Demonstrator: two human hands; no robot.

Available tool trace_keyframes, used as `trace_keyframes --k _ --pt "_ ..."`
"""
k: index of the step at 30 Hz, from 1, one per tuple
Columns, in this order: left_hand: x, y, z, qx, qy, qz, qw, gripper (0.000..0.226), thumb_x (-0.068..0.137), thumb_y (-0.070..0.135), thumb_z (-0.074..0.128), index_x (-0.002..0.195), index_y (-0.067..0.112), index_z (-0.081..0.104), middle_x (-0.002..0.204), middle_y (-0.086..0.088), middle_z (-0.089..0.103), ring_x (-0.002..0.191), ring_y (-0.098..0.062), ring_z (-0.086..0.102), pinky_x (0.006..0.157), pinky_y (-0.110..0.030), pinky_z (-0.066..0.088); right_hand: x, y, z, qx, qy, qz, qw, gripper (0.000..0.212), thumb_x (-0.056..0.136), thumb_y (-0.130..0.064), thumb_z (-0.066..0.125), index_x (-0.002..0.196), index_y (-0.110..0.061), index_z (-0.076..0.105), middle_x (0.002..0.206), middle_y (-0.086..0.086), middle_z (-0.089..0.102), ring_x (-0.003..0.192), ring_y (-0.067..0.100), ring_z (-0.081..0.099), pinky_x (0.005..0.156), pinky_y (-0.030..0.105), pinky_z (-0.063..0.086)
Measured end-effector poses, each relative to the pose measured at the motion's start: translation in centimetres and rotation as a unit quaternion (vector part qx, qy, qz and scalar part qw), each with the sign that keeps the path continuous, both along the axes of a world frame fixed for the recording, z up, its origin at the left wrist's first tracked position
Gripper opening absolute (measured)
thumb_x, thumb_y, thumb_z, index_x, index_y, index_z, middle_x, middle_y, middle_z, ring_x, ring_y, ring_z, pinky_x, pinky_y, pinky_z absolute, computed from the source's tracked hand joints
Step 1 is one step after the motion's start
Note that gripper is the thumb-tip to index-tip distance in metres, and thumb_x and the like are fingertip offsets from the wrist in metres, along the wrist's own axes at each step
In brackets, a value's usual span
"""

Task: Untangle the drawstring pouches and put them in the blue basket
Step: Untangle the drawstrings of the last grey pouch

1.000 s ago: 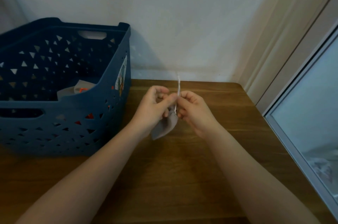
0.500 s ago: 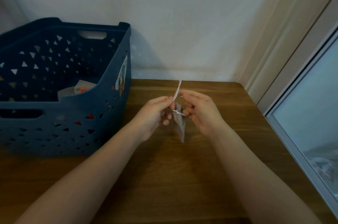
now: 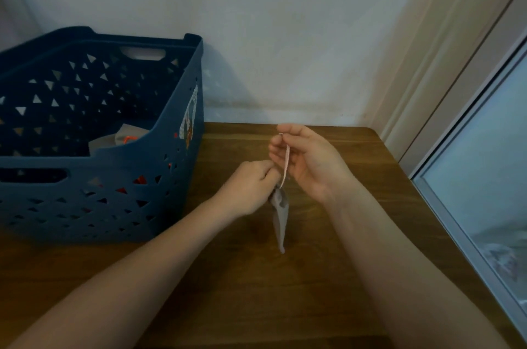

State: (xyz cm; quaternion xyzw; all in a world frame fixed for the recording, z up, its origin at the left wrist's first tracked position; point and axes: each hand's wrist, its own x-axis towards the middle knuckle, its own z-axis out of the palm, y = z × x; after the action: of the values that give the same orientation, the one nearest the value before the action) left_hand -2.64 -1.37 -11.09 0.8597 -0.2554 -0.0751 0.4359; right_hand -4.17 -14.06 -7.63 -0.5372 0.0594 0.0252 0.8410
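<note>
1. Nearest to me, my two bare forearms reach forward over a brown wooden table (image 3: 256, 291), the left one coming in from the lower left and the right one from the lower right.
2. Between them a small grey pouch (image 3: 280, 217) hangs straight down above the table, gathered at its neck; its lower tip looks to be clear of the wood, though I cannot be sure.
3. My left hand (image 3: 248, 189) is curled almost closed, knuckles up, fingertips pinched at the pouch's neck.
4. My right hand (image 3: 310, 160) is raised a little higher, palm turned toward me, loosely half open; its thumb and forefinger pinch the top of a thin pale string (image 3: 286, 164) that runs down to the neck.
5. To do this step well, I judge I should keep the left pinch steady at the neck and draw the string upward gently, so any knot loosens rather than tightens.
6. Farther off to my left stands the blue basket (image 3: 176, 177), on the table against the wall, with other pale and orange items inside. This pouch is not yet in it.
</note>
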Motion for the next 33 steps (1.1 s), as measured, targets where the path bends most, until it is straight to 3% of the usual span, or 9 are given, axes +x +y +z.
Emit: trace_keyframes --k 4,8,11,15,17,21,25,29,33 --pt "-0.1 0.1 -0.1 0.02 -0.031 -0.037 0.999 0.033 0.096 0.027 0.039 0.071 0.016 0.057 0.073 -0.008 0.063 0.064 -0.022 0.059 0.066 -0.042 0.052 0.8 0.8 0.3 0.031 0.009 0.0 0.999 0.016 0.093 -0.004 0.048 0.097 -0.013 0.061 0.08 0.002 0.069 0.084 0.015 0.067 0.088 0.032 0.052" --pt "-0.1 0.4 -0.2 0.07 -0.063 -0.047 0.994 0.041 0.099 0.037 0.033 0.076 0.015 0.059 0.073 -0.005 0.065 0.058 -0.018 0.059 0.06 -0.036 0.052 1.3 1.2 0.3 -0.015 -0.012 0.018 1.0 0.016 0.091 -0.002 0.051 0.096 -0.014 0.06 0.079 0.001 0.071 0.089 0.017 0.067 0.082 0.028 0.052" --pt "0.1 0.7 -0.3 0.079 -0.051 -0.027 0.995 0.037 0.101 0.03 0.034 0.072 0.018 0.054 0.066 0.0 0.057 0.053 -0.012 0.05 0.055 -0.03 0.045 0.7 0.9 0.3 -0.101 -0.029 0.042 0.994 0.028 0.09 -0.006 0.054 0.115 -0.019 0.053 0.095 0.001 0.071 0.097 0.016 0.066 0.085 0.029 0.052" --pt "0.5 1.3 -0.2 0.03 -0.011 0.017 0.999 0.034 0.101 0.029 0.033 0.073 0.023 0.052 0.069 0.004 0.056 0.056 -0.005 0.05 0.054 -0.018 0.038 0.0 0.8 -0.6 -0.426 -0.073 0.034 0.901 0.034 0.095 -0.013 0.049 0.128 -0.02 0.045 0.105 0.0 0.065 0.092 0.01 0.063 0.076 0.02 0.051" --pt "0.9 1.5 0.0 0.012 0.011 0.039 0.999 0.034 0.101 0.03 0.033 0.074 0.021 0.052 0.07 0.002 0.054 0.061 -0.01 0.049 0.057 -0.022 0.038 0.0 0.9 -1.5 -0.505 -0.106 0.057 0.855 0.036 0.095 -0.01 0.048 0.13 -0.018 0.046 0.106 -0.003 0.063 0.082 0.001 0.058 0.07 0.014 0.045" --pt "0.9 1.6 0.2 -0.037 0.056 0.056 0.996 0.033 0.1 0.028 0.038 0.074 0.019 0.055 0.068 0.002 0.056 0.059 -0.009 0.051 0.058 -0.023 0.041 0.2 0.7 -1.8 -0.568 -0.152 0.081 0.805 0.035 0.092 -0.005 0.052 0.125 -0.017 0.056 0.104 -0.004 0.064 0.082 -0.001 0.057 0.07 0.006 0.042" --pt "0.7 2.1 0.2 -0.04 0.078 0.065 0.994 0.032 0.099 0.03 0.04 0.076 0.017 0.058 0.068 0.001 0.058 0.059 -0.01 0.051 0.059 -0.024 0.04 0.3 0.1 -1.8 -0.593 -0.168 0.076 0.784 0.016 0.095 -0.012 0.05 0.096 -0.022 0.062 0.08 -0.015 0.058 0.07 -0.007 0.054 0.064 0.01 0.04" --pt "0.8 2.5 0.1 -0.04 0.092 0.066 0.993 0.032 0.099 0.029 0.041 0.075 0.019 0.059 0.077 -0.002 0.063 0.066 -0.012 0.054 0.062 -0.024 0.039 0.2 -0.4 -2.0 -0.648 -0.178 0.095 0.735 0.018 0.097 -0.013 0.045 0.096 -0.017 0.063 0.081 -0.007 0.059 0.074 0.007 0.058 0.065 0.016 0.044" --pt "0.7 2.2 -0.6 0.0 0.07 0.07 0.995 0.03 0.098 0.03 0.042 0.075 0.021 0.059 0.078 -0.003 0.06 0.073 -0.015 0.056 0.067 -0.028 0.043 0.4 -0.2 -2.5 -0.665 -0.133 0.106 0.727 0.018 0.097 -0.015 0.045 0.101 -0.02 0.062 0.088 -0.01 0.056 0.082 0.008 0.057 0.066 0.015 0.044"
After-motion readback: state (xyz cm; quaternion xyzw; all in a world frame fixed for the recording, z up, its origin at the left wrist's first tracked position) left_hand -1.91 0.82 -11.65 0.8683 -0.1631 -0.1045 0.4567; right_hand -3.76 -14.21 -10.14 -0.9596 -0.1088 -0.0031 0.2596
